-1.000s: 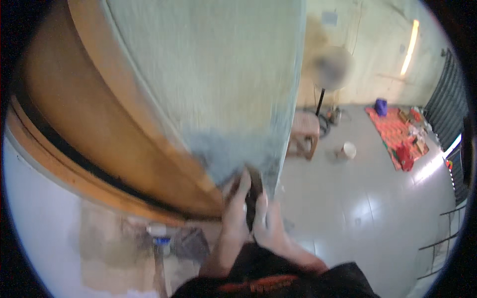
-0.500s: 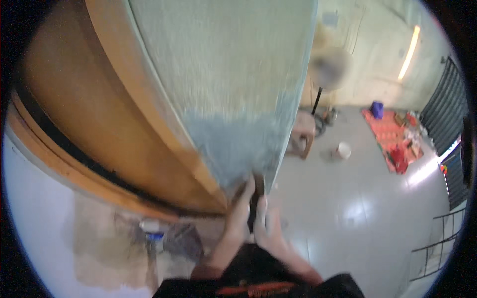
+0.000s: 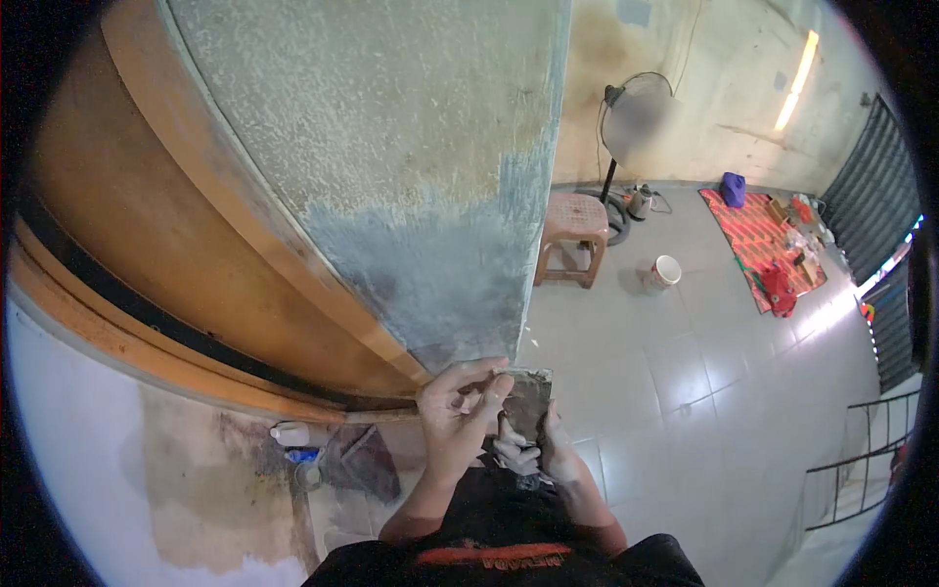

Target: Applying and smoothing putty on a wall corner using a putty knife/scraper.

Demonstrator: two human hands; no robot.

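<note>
In front of my body I hold a flat, dark brown rectangular plate (image 3: 529,403) with a pale, crusted upper edge; I cannot tell its exact kind. My right hand (image 3: 548,452) wraps around its lower part, thumb along the right side and whitish, dusty fingers curled beneath. At the plate's upper left corner, my left hand (image 3: 458,416) is closed, thumb and fingertips pinching the edge. Just beyond the hands stands a narrow wall (image 3: 421,284), its lower part coated in grey-blue and its upper part worn and pale. The plate is apart from this wall.
Left of the wall is an orange-brown wooden door frame (image 3: 264,235). A white bottle (image 3: 290,433) and dark cloth (image 3: 362,465) lie at lower left. Rightward are a plastic stool (image 3: 575,217), a standing fan (image 3: 611,176), a white bucket (image 3: 666,272) and a red mat (image 3: 736,233) with scattered items.
The plate was nearly edge-on close to the wall's foot; now its broad face shows. My left hand has shifted up to its corner, and the view has turned slightly rightward.
</note>
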